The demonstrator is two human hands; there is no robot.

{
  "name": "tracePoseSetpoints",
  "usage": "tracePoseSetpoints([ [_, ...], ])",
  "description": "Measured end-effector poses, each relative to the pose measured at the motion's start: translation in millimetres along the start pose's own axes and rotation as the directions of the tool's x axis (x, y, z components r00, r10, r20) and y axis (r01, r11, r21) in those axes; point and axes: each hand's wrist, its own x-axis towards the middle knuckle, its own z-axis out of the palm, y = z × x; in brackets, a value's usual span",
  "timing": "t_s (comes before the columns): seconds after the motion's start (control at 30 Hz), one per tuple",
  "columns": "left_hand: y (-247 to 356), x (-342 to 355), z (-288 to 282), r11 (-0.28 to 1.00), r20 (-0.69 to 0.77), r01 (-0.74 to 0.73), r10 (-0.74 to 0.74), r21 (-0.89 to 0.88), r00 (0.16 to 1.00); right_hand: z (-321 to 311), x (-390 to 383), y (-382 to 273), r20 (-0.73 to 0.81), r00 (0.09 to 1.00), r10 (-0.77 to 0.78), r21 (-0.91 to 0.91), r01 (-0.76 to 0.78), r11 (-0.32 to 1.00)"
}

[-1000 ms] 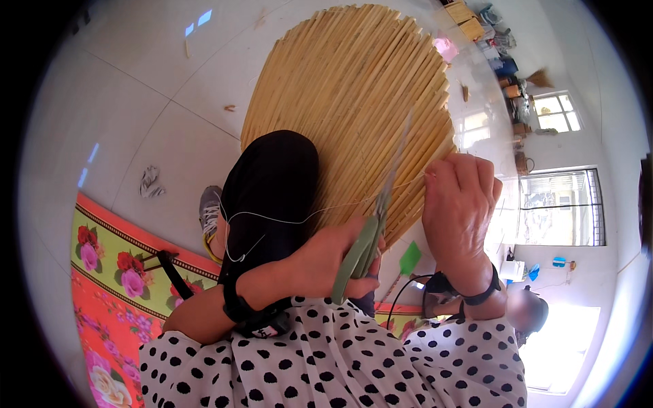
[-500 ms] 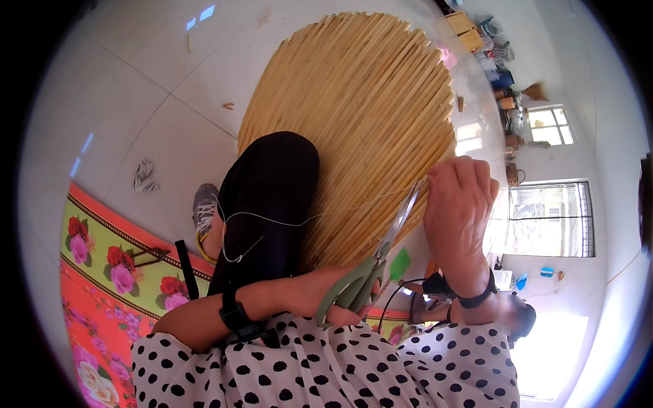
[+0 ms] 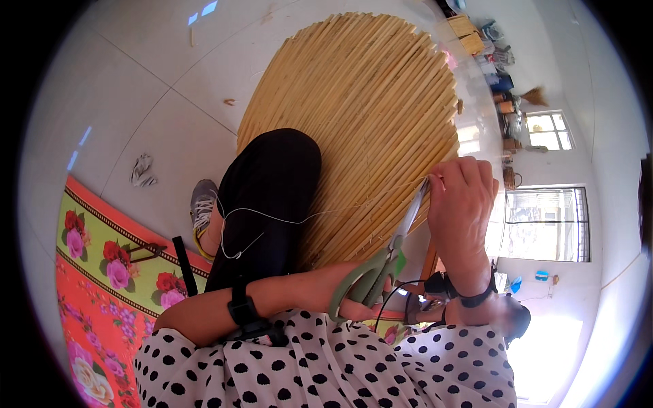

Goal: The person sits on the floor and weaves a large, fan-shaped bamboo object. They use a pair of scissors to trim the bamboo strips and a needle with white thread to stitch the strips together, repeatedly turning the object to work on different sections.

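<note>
Green-handled scissors (image 3: pixel 392 251) are gripped in the left hand (image 3: pixel 333 276) at the lower right edge of the slatted mat (image 3: pixel 354 102), blades pointed at the right hand (image 3: pixel 462 200). Fine thread is pinched there, beside the mat's right edge. Whether it is touched by the blades cannot be told.

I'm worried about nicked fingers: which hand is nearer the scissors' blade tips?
Right. The right hand is just beside the blade tips; the left hand is farther back, around the green scissor handles.
</note>
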Motion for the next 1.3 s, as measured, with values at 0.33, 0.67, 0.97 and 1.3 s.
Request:
tracePoseSetpoints([
  [0.33,-2.1,7.6,3.2,0.999,-0.043,-0.044,0.044,0.004,0.998,3.5,-8.8,-7.5,-0.057,0.998,0.021,-0.13,-0.028,0.991],
  [0.67,7.8,-0.4,0.8,0.989,-0.122,0.001,0.018,0.15,0.992,2.7,-14.1,-5.2,-0.118,0.992,0.053,-0.083,-0.063,0.995],
  [0.97,26.2,-75.4,-45.5,0.964,-0.65,-0.237,0.259,0.123,0.715,7.4,-46.4,55.5,-0.347,0.882,0.32,0.082,-0.312,0.947],
  [1.3,-106.0,-335.1,-183.8,0.772,-0.874,0.625,0.377,0.115,-0.305,151.2,-121.8,126.1,0.274,0.696,0.664,-0.085,-0.67,0.738],
])
